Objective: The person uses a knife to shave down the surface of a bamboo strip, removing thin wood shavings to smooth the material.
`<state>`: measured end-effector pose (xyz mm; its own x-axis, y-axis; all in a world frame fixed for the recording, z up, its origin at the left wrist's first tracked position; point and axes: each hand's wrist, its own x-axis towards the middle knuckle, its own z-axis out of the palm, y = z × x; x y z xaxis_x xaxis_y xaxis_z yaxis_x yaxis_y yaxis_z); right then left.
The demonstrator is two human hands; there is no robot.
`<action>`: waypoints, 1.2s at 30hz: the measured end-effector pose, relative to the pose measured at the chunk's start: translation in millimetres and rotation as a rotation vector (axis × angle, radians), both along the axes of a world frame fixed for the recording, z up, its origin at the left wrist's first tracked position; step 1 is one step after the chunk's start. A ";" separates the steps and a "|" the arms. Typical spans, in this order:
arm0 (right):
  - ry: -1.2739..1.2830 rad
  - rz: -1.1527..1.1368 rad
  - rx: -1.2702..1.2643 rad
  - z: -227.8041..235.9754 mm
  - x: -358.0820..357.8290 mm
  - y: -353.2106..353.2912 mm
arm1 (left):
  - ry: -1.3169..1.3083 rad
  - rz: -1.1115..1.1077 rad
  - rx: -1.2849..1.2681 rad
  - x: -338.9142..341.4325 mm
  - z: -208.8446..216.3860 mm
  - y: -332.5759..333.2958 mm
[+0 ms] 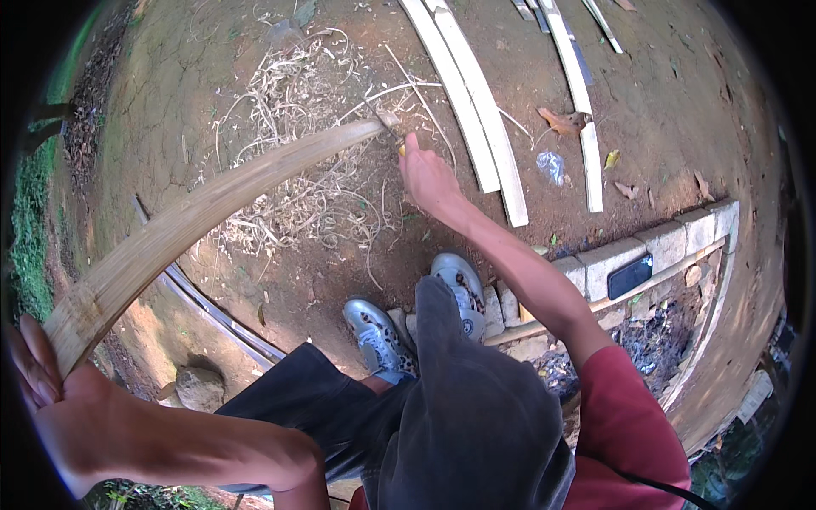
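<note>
A long pale bamboo slat (pixel 212 197) slants from the lower left up to the middle of the view. My left hand (pixel 59 382) is closed round its near end, at the left rim. Close to the far end, my right hand (pixel 425 170) grips a knife (pixel 391 127), its thin blade lying across the slat. Most of the knife's handle is hidden by my fingers; a bit of yellow shows. A small curl of wood stands at the blade. Under the slat, a heap of bamboo shavings (pixel 297 102) covers the dirt.
Several pale bamboo strips (pixel 484 110) lie on the ground at the back right. Right of my shoes (pixel 378 336) runs a low brick border (pixel 612 255) with a dark phone (pixel 630 277) on it. Dark strips (pixel 221 314) and a stone (pixel 201 388) lie at left.
</note>
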<state>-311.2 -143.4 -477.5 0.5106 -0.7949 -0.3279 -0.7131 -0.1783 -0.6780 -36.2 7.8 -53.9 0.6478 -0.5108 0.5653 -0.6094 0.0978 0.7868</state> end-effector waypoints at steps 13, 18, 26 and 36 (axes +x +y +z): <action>-0.216 0.089 0.033 75.2 -4.5 7.5 | -0.129 0.217 0.920 -61.7 -63.9 31.6; -0.109 0.051 0.103 64.8 9.5 11.0 | -0.120 0.203 0.971 -55.5 -56.7 32.2; -0.251 0.108 -0.004 -30.9 -10.9 -10.8 | -0.055 0.060 1.130 -45.8 -46.0 24.4; -0.193 0.078 -0.013 65.8 -3.7 12.6 | -0.042 0.039 1.221 -45.4 -42.1 26.1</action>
<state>-315.0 -130.8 -411.6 0.6233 -0.7540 -0.2075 -0.5536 -0.2380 -0.7980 -81.5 33.9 -95.9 0.6676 -0.7008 -0.2514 -0.6223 -0.7106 0.3284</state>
